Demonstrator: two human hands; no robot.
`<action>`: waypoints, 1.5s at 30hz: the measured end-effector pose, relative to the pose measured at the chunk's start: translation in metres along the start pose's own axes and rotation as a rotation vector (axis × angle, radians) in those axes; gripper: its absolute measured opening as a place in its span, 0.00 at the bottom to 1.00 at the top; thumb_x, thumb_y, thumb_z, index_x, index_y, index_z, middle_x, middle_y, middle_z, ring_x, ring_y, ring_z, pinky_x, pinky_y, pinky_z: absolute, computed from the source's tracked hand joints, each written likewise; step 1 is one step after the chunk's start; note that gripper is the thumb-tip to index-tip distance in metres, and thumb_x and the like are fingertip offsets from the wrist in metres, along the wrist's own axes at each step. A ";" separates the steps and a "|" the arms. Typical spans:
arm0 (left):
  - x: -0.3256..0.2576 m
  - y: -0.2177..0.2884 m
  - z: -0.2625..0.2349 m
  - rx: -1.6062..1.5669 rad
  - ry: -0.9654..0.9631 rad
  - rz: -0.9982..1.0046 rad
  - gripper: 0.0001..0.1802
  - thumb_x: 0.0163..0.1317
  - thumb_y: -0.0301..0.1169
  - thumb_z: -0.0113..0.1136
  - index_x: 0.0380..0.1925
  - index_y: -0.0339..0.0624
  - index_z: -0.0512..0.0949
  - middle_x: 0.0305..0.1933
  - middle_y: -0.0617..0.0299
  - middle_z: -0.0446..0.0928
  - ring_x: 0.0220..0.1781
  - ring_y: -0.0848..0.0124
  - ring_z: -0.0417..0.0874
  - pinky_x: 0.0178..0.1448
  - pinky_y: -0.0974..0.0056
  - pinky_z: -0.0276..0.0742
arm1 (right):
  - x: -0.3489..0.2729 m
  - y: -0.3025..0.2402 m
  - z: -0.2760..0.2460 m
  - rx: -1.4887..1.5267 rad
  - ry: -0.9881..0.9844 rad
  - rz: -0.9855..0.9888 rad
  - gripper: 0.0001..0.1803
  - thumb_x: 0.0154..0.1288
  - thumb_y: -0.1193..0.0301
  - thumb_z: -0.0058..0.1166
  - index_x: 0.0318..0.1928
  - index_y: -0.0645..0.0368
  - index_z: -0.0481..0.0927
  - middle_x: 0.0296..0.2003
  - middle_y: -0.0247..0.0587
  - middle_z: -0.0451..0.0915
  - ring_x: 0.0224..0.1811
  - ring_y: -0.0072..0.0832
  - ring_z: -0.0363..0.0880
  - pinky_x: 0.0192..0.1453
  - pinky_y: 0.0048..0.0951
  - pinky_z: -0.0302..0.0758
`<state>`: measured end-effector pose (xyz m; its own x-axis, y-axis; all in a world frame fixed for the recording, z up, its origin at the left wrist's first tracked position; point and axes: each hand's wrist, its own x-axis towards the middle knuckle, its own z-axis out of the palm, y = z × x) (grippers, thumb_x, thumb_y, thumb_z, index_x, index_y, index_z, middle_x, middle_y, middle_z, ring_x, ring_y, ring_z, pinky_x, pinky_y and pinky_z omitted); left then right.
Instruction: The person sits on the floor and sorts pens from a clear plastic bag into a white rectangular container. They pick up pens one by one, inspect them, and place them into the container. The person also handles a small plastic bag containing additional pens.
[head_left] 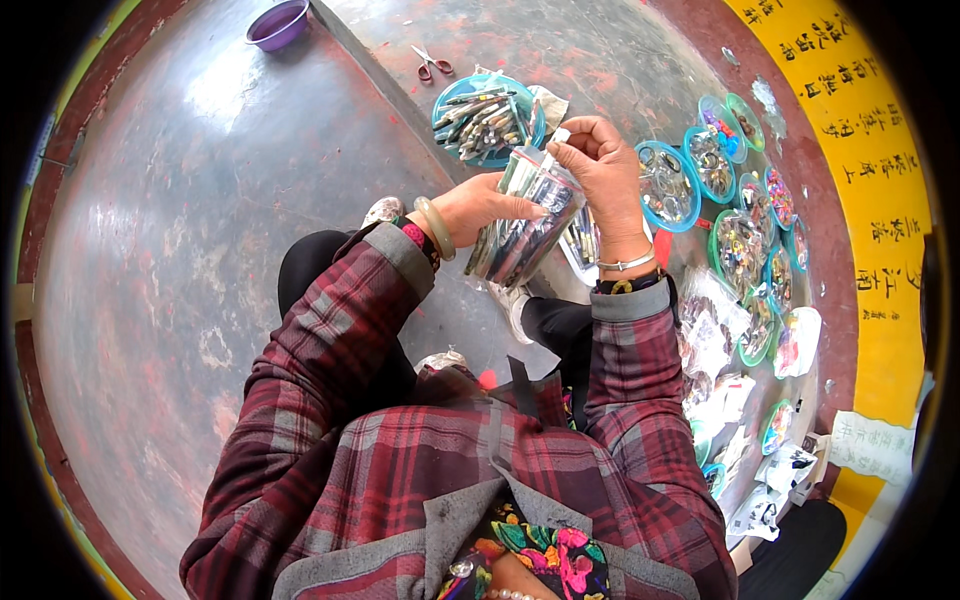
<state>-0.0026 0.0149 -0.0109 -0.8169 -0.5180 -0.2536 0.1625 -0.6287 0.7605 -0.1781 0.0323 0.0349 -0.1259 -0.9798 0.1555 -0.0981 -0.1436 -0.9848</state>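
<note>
My left hand (470,210) is wrapped around a clear zip bag (530,228) packed with pens, its thumb lying across the front. The bag leans to the right, with its mouth at the upper end. At that upper end my right hand (603,170) is closed in a pinch, thumb against forefinger. A small white piece (562,135) shows at its fingertips; whether it is part of the bag I cannot tell. Just beyond the bag stands a blue basket (540,118) heaped with pens (485,122). A white tray (577,262) with more pens sits partly hidden behind my right wrist.
Red-handled scissors (432,66) lie on the floor past the basket. A purple basin (278,25) stands far left. Several round baskets (669,186) of small parts line the right side, with plastic bags (705,335) nearer me. A ridge (385,85) crosses the floor.
</note>
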 end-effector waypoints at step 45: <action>0.002 0.022 0.006 0.238 0.258 0.366 0.20 0.54 0.26 0.62 0.48 0.37 0.74 0.44 0.64 0.77 0.43 0.76 0.76 0.50 0.68 0.73 | -0.013 0.253 -0.243 -0.927 -0.060 0.988 0.17 0.54 0.66 0.56 0.43 0.62 0.79 0.38 0.41 0.78 0.37 0.32 0.77 0.30 0.33 0.78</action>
<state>-0.0040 0.0040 0.0088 -0.5619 -0.8250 -0.0609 0.2575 -0.2444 0.9349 -0.4415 0.0426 -0.1969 -0.4896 -0.6258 -0.6072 -0.6184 0.7401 -0.2642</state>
